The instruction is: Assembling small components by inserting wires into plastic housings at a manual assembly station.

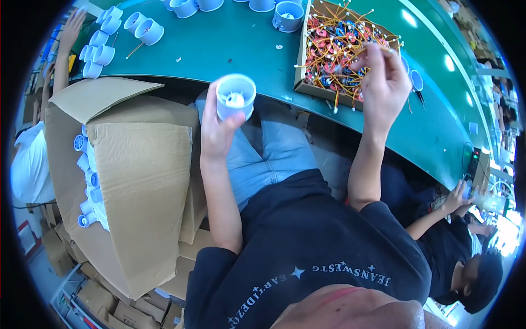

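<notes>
A light blue plastic cup-shaped housing (247, 94) is in my left hand (216, 131), its open mouth facing up and a white post standing inside it. My fingers wrap its left side, and the thumb presses its near wall. Over the right part of a shallow cardboard box (301, 63), my right hand (387, 82) is closed in a pinch. Whatever lies between those fingertips is hidden among the wires. Orange-yellow wires with white connectors (342, 48) and small red and blue parts fill that box in a tangle.
More blue housings (149, 32) stand along the green table (219, 46), at the far left and far middle. A big cardboard carton (145, 186) at my left holds further blue parts (94, 179). Co-workers sit at both sides; one person's hand (456, 198) is at the right.
</notes>
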### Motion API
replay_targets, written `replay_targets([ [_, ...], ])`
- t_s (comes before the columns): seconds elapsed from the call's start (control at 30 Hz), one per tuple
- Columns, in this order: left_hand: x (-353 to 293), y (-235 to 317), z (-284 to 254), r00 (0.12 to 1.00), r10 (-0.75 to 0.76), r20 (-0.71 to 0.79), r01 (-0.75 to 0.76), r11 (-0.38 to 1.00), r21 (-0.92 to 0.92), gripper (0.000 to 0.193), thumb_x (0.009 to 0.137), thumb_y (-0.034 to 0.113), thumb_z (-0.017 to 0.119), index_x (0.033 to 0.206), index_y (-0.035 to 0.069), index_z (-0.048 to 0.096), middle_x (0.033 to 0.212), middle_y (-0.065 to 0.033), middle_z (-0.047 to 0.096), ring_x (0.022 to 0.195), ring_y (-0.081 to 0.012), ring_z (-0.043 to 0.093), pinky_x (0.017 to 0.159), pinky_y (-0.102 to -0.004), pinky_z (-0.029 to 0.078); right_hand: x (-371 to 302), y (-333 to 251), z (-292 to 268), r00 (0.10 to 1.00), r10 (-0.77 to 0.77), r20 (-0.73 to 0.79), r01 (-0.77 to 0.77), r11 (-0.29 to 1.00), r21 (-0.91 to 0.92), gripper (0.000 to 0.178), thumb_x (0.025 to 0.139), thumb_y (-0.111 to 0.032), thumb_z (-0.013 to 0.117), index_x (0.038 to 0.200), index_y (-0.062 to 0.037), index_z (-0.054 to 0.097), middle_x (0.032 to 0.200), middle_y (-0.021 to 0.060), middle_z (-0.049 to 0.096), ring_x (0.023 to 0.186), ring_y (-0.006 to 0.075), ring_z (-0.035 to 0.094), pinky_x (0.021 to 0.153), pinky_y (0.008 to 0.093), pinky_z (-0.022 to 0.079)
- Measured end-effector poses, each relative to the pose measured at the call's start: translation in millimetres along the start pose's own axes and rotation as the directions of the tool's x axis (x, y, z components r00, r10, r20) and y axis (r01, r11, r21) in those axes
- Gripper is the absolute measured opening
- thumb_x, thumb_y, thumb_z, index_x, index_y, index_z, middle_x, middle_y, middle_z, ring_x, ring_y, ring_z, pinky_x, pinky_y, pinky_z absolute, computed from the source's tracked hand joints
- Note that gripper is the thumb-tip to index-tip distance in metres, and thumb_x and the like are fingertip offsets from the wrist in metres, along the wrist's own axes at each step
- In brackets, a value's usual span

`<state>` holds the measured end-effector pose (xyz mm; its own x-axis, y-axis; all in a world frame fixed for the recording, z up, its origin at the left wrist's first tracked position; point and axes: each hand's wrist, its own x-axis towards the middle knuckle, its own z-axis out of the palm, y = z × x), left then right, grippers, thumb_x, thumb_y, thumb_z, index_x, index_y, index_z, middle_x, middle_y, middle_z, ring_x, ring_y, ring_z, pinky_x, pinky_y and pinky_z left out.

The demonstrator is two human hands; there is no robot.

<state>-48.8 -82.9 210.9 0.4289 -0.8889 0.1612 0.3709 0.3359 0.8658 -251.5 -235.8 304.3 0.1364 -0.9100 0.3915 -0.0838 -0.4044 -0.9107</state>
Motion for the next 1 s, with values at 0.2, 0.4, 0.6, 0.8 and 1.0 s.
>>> replay_targets([
  [0.2,-24.4,-4.7,8.0,0.996,-0.009,0.091,0.031,0.969,-0.244,0.078,0.072,0.027,0.08,0.133,-0.001,0.041,0.126,-0.0165,0.049,0.113,-0.0296,0.054,0.089,-0.0439,0.05,11.7,10.9,16.3,0.99,-0.129,-0.051,0.133,0.988,0.075,0.02,0.099,-0.015,0.054,0.099,0.0026,0.064,0.083,0.0093,0.067,0.067,0.0072,0.058,0.063,0.0194,0.045],
  [0.4,-9.6,0.2,8.4,0.985,0.136,0.103,-0.131,0.99,-0.048,0.077,0.068,0.021,0.08,0.131,-0.001,0.042,0.125,-0.0187,0.049,0.108,-0.0287,0.055,0.079,-0.0416,0.054,-45.4,-20.0,60.3,0.973,-0.119,0.197,0.006,0.869,0.495,0.02,0.099,-0.013,0.053,0.089,0.0022,0.061,0.073,0.0058,0.064,0.064,0.01,0.06,0.056,0.0226,0.044],
  [0.6,-21.5,14.3,-18.6,0.982,0.113,0.15,-0.071,0.963,-0.259,0.078,0.068,0.018,0.08,0.133,0.0,0.042,0.128,-0.0187,0.05,0.107,-0.0254,0.06,0.082,-0.038,0.056,-74.3,-27.2,71.7,0.782,0.143,0.606,-0.249,0.964,0.094,0.018,0.097,-0.014,0.056,0.088,0.0008,0.061,0.066,0.0066,0.061,0.055,0.0108,0.052,0.052,0.0244,0.039],
  [0.8,-25.2,17.5,-24.2,0.954,-0.016,0.3,0.093,0.965,-0.244,0.078,0.07,0.03,0.077,0.132,-0.003,0.043,0.131,-0.0225,0.048,0.099,-0.0233,0.063,0.07,-0.0326,0.057,-64.9,-10.6,80.6,0.656,0.105,0.748,-0.036,0.994,-0.108,0.019,0.092,-0.016,0.062,0.084,0.0011,0.062,0.059,0.0095,0.054,0.049,0.0113,0.045,0.047,0.026,0.035],
  [1.0,-21.6,10.9,-28.4,0.945,0.006,0.328,0.114,0.931,-0.347,0.077,0.074,0.034,0.074,0.132,-0.004,0.042,0.131,-0.0224,0.046,0.097,-0.0254,0.062,0.071,-0.0346,0.056,-57.1,0.9,81.5,0.545,0.2,0.814,-0.031,0.975,-0.218,0.018,0.091,-0.016,0.064,0.091,0.0018,0.062,0.06,0.0079,0.057,0.05,0.0107,0.05,0.047,0.0262,0.039],
])
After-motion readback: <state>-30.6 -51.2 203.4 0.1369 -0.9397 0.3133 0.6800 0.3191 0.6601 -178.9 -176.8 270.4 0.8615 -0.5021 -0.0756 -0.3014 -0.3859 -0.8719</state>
